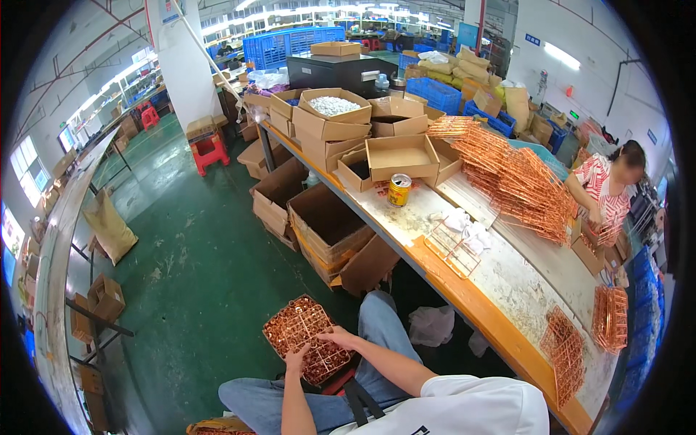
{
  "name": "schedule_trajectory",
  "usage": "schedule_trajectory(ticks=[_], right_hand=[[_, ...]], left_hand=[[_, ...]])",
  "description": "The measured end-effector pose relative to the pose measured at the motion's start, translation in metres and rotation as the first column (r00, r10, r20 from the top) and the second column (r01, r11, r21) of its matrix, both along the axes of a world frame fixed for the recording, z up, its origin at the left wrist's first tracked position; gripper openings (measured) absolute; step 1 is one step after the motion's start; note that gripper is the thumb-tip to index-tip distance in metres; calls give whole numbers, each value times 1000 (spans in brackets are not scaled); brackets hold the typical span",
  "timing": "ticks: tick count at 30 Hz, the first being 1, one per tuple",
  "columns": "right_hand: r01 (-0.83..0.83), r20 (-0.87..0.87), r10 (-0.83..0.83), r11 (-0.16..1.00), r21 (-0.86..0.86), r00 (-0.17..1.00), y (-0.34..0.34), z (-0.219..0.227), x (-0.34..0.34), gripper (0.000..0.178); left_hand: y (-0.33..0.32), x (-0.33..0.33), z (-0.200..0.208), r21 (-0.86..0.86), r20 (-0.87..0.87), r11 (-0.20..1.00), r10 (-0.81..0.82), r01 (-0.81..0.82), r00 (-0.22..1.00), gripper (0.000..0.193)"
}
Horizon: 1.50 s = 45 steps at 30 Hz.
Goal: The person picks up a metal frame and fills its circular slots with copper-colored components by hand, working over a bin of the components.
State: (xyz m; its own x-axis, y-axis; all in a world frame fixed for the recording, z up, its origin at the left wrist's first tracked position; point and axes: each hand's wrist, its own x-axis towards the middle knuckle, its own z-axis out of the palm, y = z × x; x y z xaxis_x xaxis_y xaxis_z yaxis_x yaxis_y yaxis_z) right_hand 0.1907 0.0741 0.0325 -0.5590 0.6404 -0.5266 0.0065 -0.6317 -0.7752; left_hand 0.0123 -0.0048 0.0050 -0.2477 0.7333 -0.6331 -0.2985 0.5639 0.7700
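Note:
A copper-coloured wire rack (pixel 296 319) lies in front of my knees, over what look like many small copper-coloured pieces. My left hand (pixel 296 358) grips its near edge, with the fingers closed on the wire. At its right side, my right hand (pixel 338 338) is also closed on the rack. What sits beneath the rack is mostly hidden, and the small pieces are too fine to make out singly.
To my right runs a long workbench (pixel 507 290) with an orange edge. It bears a drinks can (pixel 399 190), a wire frame (pixel 453 249), cardboard boxes (pixel 402 156) and a big stack of copper racks (pixel 507 174). A person (pixel 605 188) works beyond it. Open cartons (pixel 330 225) stand underneath.

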Motion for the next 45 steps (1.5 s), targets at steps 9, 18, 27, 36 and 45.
schedule_trajectory(ticks=[9,18,27,36,45], right_hand=[[38,182,-86,966,255,980,0,10,4,27],[81,-1,-84,964,-254,996,5,10,-1,21],[-17,-130,-9,981,-192,991,5,11,2,18],[-76,-82,66,989,-125,994,7,-1,8,14],[-26,-124,-9,959,-280,992,8,-4,8,7]], left_hand=[[5,0,4,98,183,989,88,-107,979,16],[0,-8,-2,-46,233,989,149,-143,961,14],[-1,-15,-1,-108,452,966,259,-235,854,14],[3,-17,17,-2,551,990,117,-139,826,20],[1,-19,27,-16,646,990,119,-142,754,32]])
